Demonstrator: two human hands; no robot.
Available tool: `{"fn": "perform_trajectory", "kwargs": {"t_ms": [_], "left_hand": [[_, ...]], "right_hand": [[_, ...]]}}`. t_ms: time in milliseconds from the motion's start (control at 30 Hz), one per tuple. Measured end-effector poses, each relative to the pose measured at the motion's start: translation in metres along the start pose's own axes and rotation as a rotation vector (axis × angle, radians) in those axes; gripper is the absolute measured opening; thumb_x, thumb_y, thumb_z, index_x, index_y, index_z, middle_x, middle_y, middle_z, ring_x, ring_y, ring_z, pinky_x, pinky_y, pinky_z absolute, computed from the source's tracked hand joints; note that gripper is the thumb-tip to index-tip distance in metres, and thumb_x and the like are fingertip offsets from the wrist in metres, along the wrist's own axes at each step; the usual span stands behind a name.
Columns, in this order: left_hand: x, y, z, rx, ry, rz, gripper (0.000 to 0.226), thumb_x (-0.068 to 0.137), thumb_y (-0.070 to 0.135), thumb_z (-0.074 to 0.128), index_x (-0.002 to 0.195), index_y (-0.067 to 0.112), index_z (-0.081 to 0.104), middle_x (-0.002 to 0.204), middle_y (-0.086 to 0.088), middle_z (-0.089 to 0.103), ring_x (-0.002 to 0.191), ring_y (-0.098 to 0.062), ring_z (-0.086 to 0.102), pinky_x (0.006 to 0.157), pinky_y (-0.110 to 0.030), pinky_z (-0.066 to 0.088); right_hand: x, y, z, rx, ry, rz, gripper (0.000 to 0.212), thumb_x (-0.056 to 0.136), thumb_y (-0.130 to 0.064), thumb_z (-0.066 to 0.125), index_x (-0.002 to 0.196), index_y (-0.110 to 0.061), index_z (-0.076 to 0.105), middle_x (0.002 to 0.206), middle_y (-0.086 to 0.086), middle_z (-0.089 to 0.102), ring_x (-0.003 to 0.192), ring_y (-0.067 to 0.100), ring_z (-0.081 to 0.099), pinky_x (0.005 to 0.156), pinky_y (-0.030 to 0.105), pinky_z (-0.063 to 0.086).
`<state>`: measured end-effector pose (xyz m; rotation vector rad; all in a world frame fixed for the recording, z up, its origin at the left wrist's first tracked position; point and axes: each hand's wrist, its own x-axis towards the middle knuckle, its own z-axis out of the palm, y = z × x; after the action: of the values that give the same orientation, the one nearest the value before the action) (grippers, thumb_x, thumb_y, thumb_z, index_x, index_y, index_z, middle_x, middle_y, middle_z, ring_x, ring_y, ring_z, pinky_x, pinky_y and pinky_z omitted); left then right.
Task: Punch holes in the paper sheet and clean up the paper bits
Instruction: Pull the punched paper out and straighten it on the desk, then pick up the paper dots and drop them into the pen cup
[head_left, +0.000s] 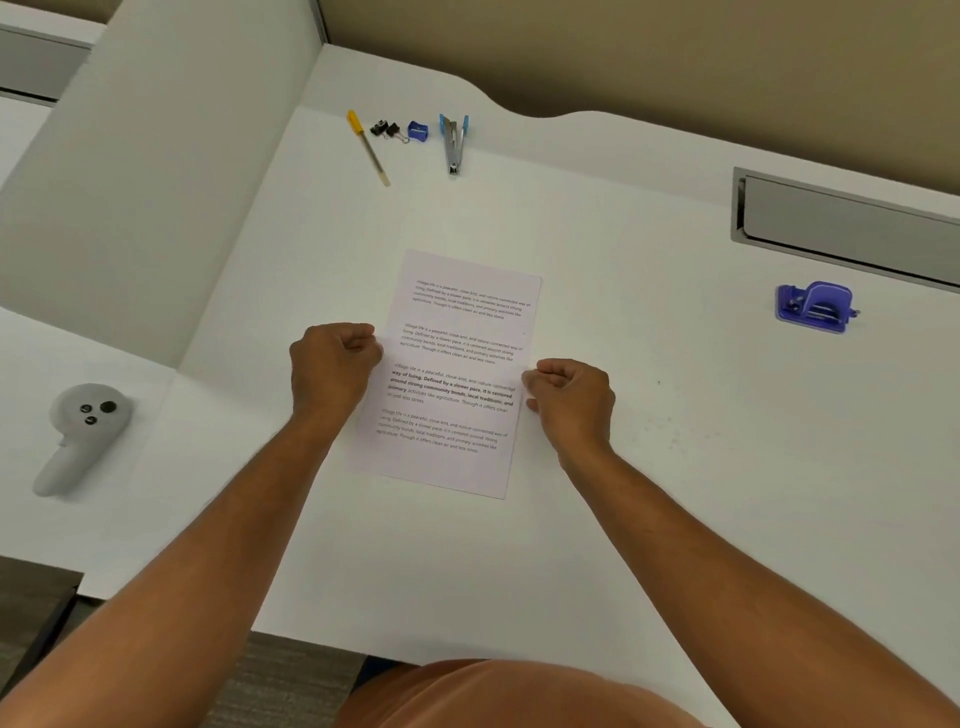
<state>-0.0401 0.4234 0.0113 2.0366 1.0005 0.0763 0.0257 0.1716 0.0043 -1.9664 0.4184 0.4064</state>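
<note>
Nearest the camera, an orange-clad torso (519, 696) was seen at the lower edge, with two bare forearms reaching forward over the white desk (649, 519). A white printed paper sheet (457, 374), bearing four blocks of text, was laid flat near the desk's middle, slightly skewed. The left hand (332, 364) was curled into a fist at the sheet's left edge, and the right hand (569, 400) was likewise curled at the right edge; each appeared to pinch the margin, though the fingertips were hidden and a true grip could not be confirmed. A blue two-hole paper punch (815, 307) was set well apart to the right, near a grey recessed cable tray (852, 228) whose lid was closed, so its contents could not be told. Along the far edge were ranged a yellow-capped pen (368, 146), two black binder clips (388, 130), a small blue pencil sharpener (417, 131) and a silver stapler with blue grips (454, 143). A grey handheld controller (83, 431) was placed on the lower surface to the left.
</note>
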Motion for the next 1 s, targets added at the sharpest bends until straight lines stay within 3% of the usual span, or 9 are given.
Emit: {"fn": "perform_trajectory", "kwargs": {"t_ms": [167, 267, 367, 433, 533, 700, 833, 900, 1000], "left_hand": [[-0.044, 0.008, 0.023, -0.061, 0.032, 0.209, 0.028, 0.099, 0.016, 0.07, 0.125, 0.013, 0.077, 0.122, -0.002, 0.079, 0.103, -0.018, 0.075, 0.096, -0.03, 0.056], [-0.076, 0.019, 0.052, -0.103, -0.074, 0.343, 0.026, 0.102, 0.017, 0.068, 0.126, 0.014, 0.076, 0.128, 0.0, 0.076, 0.117, -0.016, 0.071, 0.102, -0.031, 0.055], [-0.108, 0.03, 0.087, -0.219, -0.218, 0.364, 0.025, 0.105, 0.018, 0.065, 0.127, 0.018, 0.076, 0.126, 0.007, 0.076, 0.12, -0.004, 0.069, 0.107, -0.027, 0.053], [-0.127, 0.038, 0.111, -0.317, -0.319, 0.296, 0.025, 0.107, 0.02, 0.061, 0.127, 0.019, 0.077, 0.125, 0.008, 0.077, 0.122, -0.002, 0.068, 0.108, -0.03, 0.053], [-0.147, 0.053, 0.141, -0.584, -0.463, 0.12, 0.031, 0.109, 0.022, 0.054, 0.127, 0.011, 0.076, 0.125, 0.001, 0.079, 0.125, -0.013, 0.07, 0.109, -0.037, 0.055], [-0.163, 0.078, 0.18, -0.873, -0.544, -0.168, 0.035, 0.112, 0.02, 0.044, 0.121, 0.009, 0.076, 0.123, -0.009, 0.08, 0.121, -0.023, 0.073, 0.108, -0.042, 0.055], [-0.161, 0.089, 0.201, -1.129, -0.538, -0.42, 0.042, 0.112, 0.028, 0.04, 0.131, 0.003, 0.068, 0.129, -0.015, 0.076, 0.125, -0.028, 0.072, 0.108, -0.043, 0.054], [-0.16, 0.091, 0.208, -1.234, -0.512, -0.482, 0.045, 0.112, 0.031, 0.04, 0.136, 0.001, 0.064, 0.133, -0.016, 0.074, 0.127, -0.029, 0.07, 0.109, -0.043, 0.054], [-0.157, 0.093, 0.214, -1.321, -0.469, -0.506, 0.047, 0.112, 0.032, 0.039, 0.139, 0.0, 0.062, 0.136, -0.018, 0.072, 0.127, -0.03, 0.07, 0.112, -0.045, 0.052]], "right_hand": [[-0.019, 0.024, -0.038, -0.149, 0.001, -0.263, 0.019, 0.097, -0.022, 0.068, 0.114, -0.02, 0.077, 0.103, -0.016, 0.076, 0.093, -0.007, 0.069, 0.077, 0.003, 0.05], [-0.03, 0.05, -0.068, -0.182, 0.011, -0.34, 0.021, 0.101, -0.017, 0.063, 0.118, -0.018, 0.075, 0.113, -0.014, 0.075, 0.098, -0.001, 0.07, 0.083, 0.012, 0.054], [-0.038, 0.076, -0.096, -0.214, 0.054, -0.381, 0.023, 0.102, -0.013, 0.062, 0.12, -0.018, 0.074, 0.116, -0.015, 0.074, 0.103, 0.005, 0.071, 0.094, 0.024, 0.056], [-0.042, 0.09, -0.113, -0.228, 0.087, -0.414, 0.024, 0.101, -0.01, 0.062, 0.12, -0.019, 0.074, 0.116, -0.016, 0.073, 0.105, 0.003, 0.07, 0.097, 0.026, 0.056], [-0.041, 0.107, -0.137, -0.282, 0.117, -0.472, 0.026, 0.101, -0.008, 0.061, 0.122, -0.018, 0.073, 0.119, -0.014, 0.073, 0.111, 0.002, 0.067, 0.101, 0.029, 0.055], [-0.026, 0.127, -0.185, -0.471, 0.143, -0.575, 0.035, 0.102, -0.011, 0.06, 0.136, -0.016, 0.064, 0.139, -0.003, 0.064, 0.132, 0.013, 0.057, 0.113, 0.035, 0.048], [0.0, 0.142, -0.214, -0.756, 0.054, -0.483, 0.066, 0.108, -0.035, 0.048, 0.163, -0.008, 0.024, 0.172, 0.007, 0.019, 0.16, 0.02, 0.016, 0.131, 0.037, 0.018], [0.008, 0.147, -0.216, -0.874, 0.004, -0.435, 0.075, 0.109, -0.046, 0.037, 0.165, -0.006, 0.006, 0.175, 0.01, 0.0, 0.162, 0.023, -0.001, 0.132, 0.042, 0.009], [0.012, 0.148, -0.204, -0.927, -0.02, -0.426, 0.081, 0.107, -0.055, 0.026, 0.164, -0.004, -0.002, 0.174, 0.013, -0.008, 0.162, 0.026, -0.01, 0.132, 0.045, 0.006]]}}
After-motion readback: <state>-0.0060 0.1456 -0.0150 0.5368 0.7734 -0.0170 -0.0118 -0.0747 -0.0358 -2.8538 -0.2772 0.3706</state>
